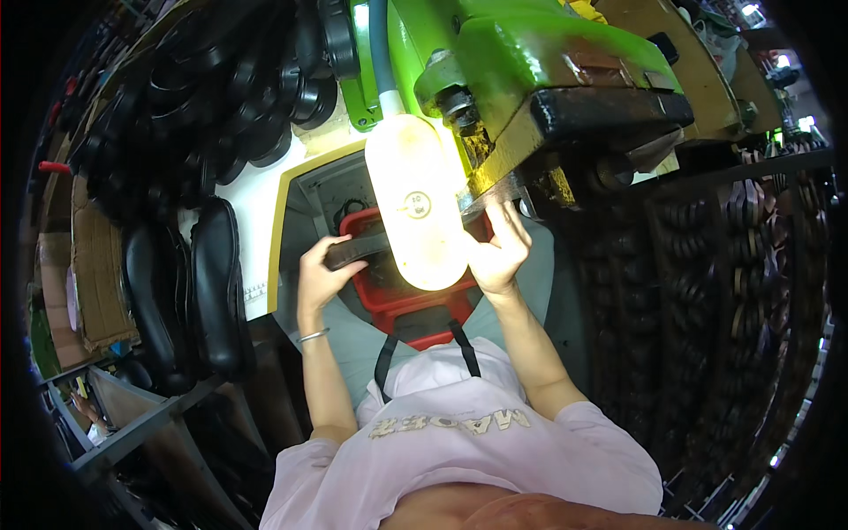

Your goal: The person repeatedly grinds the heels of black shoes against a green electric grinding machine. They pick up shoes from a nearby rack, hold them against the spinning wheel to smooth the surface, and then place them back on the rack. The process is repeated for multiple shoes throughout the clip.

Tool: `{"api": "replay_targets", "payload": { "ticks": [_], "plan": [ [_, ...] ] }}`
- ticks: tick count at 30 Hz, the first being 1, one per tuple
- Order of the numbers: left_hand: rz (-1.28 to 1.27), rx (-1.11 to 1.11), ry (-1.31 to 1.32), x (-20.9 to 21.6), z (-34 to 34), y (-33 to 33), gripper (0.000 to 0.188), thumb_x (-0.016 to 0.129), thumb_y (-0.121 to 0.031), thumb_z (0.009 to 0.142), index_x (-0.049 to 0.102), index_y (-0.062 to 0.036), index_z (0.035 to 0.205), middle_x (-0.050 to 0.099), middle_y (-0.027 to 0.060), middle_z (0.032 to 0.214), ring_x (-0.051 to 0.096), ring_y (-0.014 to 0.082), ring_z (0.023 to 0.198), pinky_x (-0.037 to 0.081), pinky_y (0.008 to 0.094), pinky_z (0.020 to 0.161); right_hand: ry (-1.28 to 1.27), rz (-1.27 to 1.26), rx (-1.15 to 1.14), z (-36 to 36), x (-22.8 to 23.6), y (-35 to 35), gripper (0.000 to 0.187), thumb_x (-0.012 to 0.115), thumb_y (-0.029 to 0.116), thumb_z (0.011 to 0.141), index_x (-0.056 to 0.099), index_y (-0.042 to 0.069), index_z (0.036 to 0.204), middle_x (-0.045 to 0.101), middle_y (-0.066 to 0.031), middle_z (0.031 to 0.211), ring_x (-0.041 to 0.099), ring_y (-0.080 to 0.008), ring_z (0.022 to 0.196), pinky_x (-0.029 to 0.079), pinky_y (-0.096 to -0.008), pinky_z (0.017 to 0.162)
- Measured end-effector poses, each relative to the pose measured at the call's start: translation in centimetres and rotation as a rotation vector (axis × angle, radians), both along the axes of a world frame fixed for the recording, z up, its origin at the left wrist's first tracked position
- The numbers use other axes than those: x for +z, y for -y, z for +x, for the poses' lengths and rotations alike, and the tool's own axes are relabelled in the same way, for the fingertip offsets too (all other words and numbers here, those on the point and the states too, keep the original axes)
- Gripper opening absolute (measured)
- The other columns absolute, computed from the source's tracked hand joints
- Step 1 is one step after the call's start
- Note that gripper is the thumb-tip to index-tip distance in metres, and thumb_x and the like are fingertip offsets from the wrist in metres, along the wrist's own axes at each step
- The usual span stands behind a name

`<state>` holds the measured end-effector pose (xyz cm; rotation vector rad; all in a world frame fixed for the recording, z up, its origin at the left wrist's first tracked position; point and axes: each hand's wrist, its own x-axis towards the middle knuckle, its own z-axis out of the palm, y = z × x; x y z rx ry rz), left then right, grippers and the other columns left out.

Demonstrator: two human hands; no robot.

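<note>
My left hand (320, 272) grips the near end of a black shoe sole (358, 251) that runs to the right under a bright glowing lamp (417, 203). Behind the lamp's right edge my right hand (500, 252) is raised, fingers curled beneath the green press machine (521, 53); the lamp hides what it holds. A red plastic bin (389, 296) sits below both hands. A thin bracelet is on my left wrist.
Stacks of black shoe soles (221, 97) pile up at the left and upper left, with two long ones (216, 283) upright beside a white table edge. Racks of dark soles (751, 256) fill the right. Cardboard (93, 265) and metal shelving (132, 424) stand at the lower left.
</note>
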<state>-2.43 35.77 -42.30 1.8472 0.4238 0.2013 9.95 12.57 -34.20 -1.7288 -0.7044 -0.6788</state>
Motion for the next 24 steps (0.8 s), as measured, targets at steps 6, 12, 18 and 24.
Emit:
{"api": "replay_targets", "payload": {
  "ticks": [6, 12, 18, 24],
  "plan": [
    [0.148, -0.094, 0.449, 2.8, 5.3, 7.7, 0.041, 0.075, -0.014, 0.068, 0.065, 0.0006, 0.104, 0.070, 0.0122, 0.098, 0.066, 0.0292, 0.098, 0.047, 0.0374, 0.095, 0.037, -0.035, -0.014, 0.5, -0.4, 0.7, 0.048, 0.089, 0.011, 0.058, 0.068, -0.001, 0.099, 0.068, -0.0093, 0.089, 0.064, -0.0236, 0.079, 0.051, -0.0329, 0.073],
    [-0.006, 0.084, 0.428, -0.7, 5.2, 11.4, 0.027, 0.075, 0.002, 0.077, 0.061, 0.0017, 0.100, 0.065, 0.0085, 0.097, 0.063, 0.0153, 0.091, 0.051, 0.0279, 0.084, -0.736, 0.505, 0.258, 1.2, -8.7, 1.9, 0.049, 0.082, 0.012, 0.071, 0.062, -0.002, 0.114, 0.066, -0.0110, 0.110, 0.063, -0.0217, 0.099, 0.049, -0.0308, 0.088],
    [-0.373, 0.254, 0.476, -1.1, 5.6, 14.4, 0.030, 0.074, 0.002, 0.078, 0.059, 0.0017, 0.104, 0.065, 0.0074, 0.097, 0.062, 0.0142, 0.088, 0.049, 0.0258, 0.081, -1.415, 1.068, 0.704, 1.7, -19.0, 6.0, 0.060, 0.070, 0.013, 0.086, 0.041, 0.012, 0.139, 0.045, -0.0069, 0.139, 0.039, -0.0253, 0.132, 0.038, -0.0523, 0.104],
    [-0.209, 0.164, 0.437, 0.2, 5.5, 13.8, 0.036, 0.075, 0.005, 0.077, 0.057, 0.0027, 0.108, 0.064, 0.0079, 0.098, 0.063, 0.0156, 0.089, 0.051, 0.0275, 0.082, -0.897, 0.770, 0.195, 3.8, -11.3, 9.8, 0.063, 0.070, -0.002, 0.080, 0.043, 0.007, 0.135, 0.051, -0.0086, 0.122, 0.055, -0.0177, 0.104, 0.047, -0.0301, 0.092]
  ]
}}
